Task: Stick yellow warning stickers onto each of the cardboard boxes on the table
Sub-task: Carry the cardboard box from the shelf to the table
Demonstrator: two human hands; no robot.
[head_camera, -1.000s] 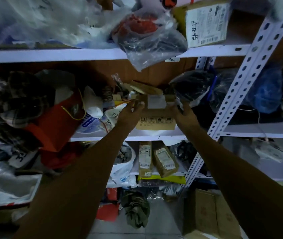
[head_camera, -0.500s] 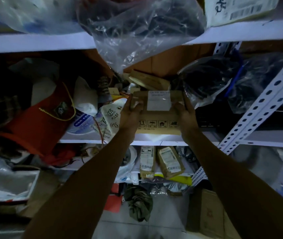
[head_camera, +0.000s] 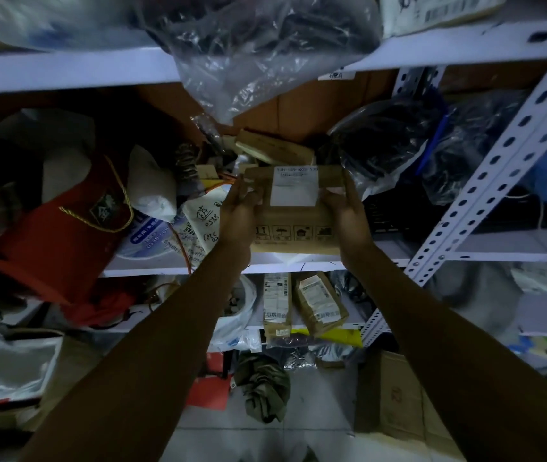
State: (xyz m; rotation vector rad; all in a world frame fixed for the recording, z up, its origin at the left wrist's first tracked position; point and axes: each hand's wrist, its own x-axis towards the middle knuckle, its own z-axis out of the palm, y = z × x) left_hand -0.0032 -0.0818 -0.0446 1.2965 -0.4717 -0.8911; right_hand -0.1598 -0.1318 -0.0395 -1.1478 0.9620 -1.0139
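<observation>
A brown cardboard box (head_camera: pixel 293 228) with a white label on top and handling symbols on its front sits at the front edge of the middle shelf (head_camera: pixel 298 263). My left hand (head_camera: pixel 237 215) grips its left side. My right hand (head_camera: pixel 348 216) grips its right side. Both arms reach forward from below. No yellow sticker is visible.
A red bag (head_camera: pixel 55 235) and white plastic bags crowd the shelf to the left. Black plastic bags (head_camera: pixel 385 141) lie to the right, by a perforated white post (head_camera: pixel 492 171). Two small parcels (head_camera: pixel 318 305) stand on the shelf below. A clear bag (head_camera: pixel 249 51) hangs from above.
Both hands have closed more firmly on the box's sides, and the box has come forward to the shelf edge. The view has tilted slightly downward and closer.
</observation>
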